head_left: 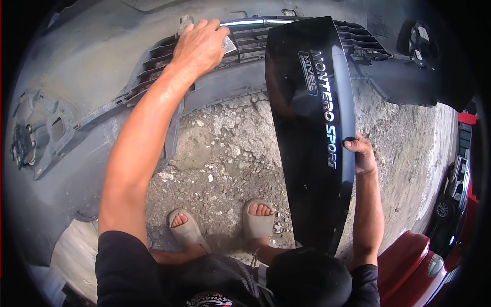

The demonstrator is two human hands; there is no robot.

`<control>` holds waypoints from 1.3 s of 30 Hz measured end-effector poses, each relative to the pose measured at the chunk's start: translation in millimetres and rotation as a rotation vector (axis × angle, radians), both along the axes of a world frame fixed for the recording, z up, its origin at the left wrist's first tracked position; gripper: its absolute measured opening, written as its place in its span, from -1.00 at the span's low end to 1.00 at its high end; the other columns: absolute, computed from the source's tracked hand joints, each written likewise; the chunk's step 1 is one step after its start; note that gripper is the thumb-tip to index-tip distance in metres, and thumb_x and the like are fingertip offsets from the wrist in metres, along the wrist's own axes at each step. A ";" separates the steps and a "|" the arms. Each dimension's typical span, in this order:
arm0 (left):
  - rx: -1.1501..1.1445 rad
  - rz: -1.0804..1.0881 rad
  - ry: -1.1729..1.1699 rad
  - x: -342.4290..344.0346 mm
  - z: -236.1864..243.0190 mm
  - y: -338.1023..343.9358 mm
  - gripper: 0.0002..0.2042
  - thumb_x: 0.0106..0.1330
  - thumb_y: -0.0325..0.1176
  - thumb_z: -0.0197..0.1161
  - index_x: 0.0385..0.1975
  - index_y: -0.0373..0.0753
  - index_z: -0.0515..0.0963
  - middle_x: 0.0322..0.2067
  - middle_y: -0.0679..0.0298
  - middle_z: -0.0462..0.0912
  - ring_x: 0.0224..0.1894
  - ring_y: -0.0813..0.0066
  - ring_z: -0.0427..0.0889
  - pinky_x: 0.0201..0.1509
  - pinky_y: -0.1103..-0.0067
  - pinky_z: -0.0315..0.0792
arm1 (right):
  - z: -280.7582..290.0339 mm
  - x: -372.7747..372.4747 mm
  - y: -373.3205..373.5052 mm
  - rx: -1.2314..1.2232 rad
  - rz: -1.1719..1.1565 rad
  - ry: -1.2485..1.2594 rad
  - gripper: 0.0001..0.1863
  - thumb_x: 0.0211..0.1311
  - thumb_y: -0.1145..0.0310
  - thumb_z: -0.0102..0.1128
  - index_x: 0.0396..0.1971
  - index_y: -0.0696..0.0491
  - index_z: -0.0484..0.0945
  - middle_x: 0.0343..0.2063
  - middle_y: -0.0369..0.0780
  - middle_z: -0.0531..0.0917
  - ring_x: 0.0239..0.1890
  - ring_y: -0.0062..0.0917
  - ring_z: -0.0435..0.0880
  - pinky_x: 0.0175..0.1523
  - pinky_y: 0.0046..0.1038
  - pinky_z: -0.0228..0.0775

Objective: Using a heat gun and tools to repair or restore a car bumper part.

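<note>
A long, glossy black car trim panel [302, 138] with silver lettering stands lengthwise in front of me, right of the middle. My right hand [362, 153] is closed on its right edge, the thumb lying on the face and the other fingers hidden behind. At the far left, my left hand [199, 47] is closed over the slatted grille of a grey car bumper [220, 84]. A flat, silvery-grey piece [229, 46] shows beside its fingers; the rest is covered by the hand, so its kind cannot be told.
Rough, stony ground [225, 138] lies between the bumper and my sandalled feet [259, 217]. The bumper spreads across the far side and down the left. A red car part [406, 256] sits at the lower right, with a parked dark car [452, 199] beyond it.
</note>
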State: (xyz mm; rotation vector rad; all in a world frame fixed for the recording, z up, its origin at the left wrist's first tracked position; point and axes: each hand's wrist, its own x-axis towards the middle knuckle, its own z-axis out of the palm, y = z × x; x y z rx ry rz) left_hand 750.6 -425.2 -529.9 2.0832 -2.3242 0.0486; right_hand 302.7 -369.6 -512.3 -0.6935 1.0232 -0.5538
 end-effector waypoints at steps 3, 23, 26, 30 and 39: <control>-0.089 -0.113 -0.176 3.1 -33.9 4.3 -0.50 0.17 -0.38 0.35 0.17 -0.13 0.50 0.13 0.24 0.48 0.15 0.23 0.49 0.21 0.29 0.36 | -16.7 9.9 -3.7 0.047 0.040 -0.016 -0.39 -0.02 0.53 0.30 0.15 0.27 0.47 -0.12 -0.10 0.71 -0.17 -0.41 0.76 0.00 -0.39 0.64; 0.026 0.205 0.980 -10.6 32.0 46.8 -0.62 0.05 -0.30 0.38 -0.14 -0.33 0.56 -0.41 0.21 0.67 -0.52 0.54 0.58 -0.47 0.52 0.47 | -63.6 32.7 -2.4 0.233 0.006 -0.126 -0.50 0.15 0.36 0.26 0.07 0.31 0.50 -0.17 -0.05 0.71 -0.24 -0.35 0.76 -0.05 -0.37 0.65; 0.183 0.300 2.051 -6.8 -15.0 111.4 -0.51 0.24 -0.54 0.22 0.21 -0.35 0.36 0.04 0.00 0.60 0.00 0.15 0.69 -0.03 0.39 0.68 | -69.4 30.5 -1.1 0.181 0.044 -0.060 -0.54 0.16 0.34 0.25 0.03 0.29 0.53 -0.21 -0.06 0.72 -0.28 -0.41 0.76 -0.10 -0.42 0.65; 0.227 0.609 2.224 -63.4 -25.2 195.7 -0.60 0.32 -0.52 0.21 0.15 -0.34 0.34 -0.02 0.02 0.61 -0.09 0.21 0.71 -0.19 0.42 0.72 | -46.7 48.5 11.8 0.213 0.024 -0.114 -0.55 0.16 0.33 0.27 0.01 0.28 0.54 -0.21 -0.07 0.73 -0.30 -0.40 0.77 -0.12 -0.41 0.67; 0.106 0.250 1.198 -111.9 -5.7 218.5 -0.62 0.25 -0.46 0.37 0.05 -0.19 0.44 -0.20 0.06 0.70 -0.16 0.23 0.74 -0.18 0.33 0.62 | -53.3 43.3 13.8 0.218 -0.064 -0.129 -0.42 0.13 0.25 0.30 0.07 0.32 0.49 -0.16 0.01 0.72 -0.25 -0.30 0.78 -0.08 -0.30 0.70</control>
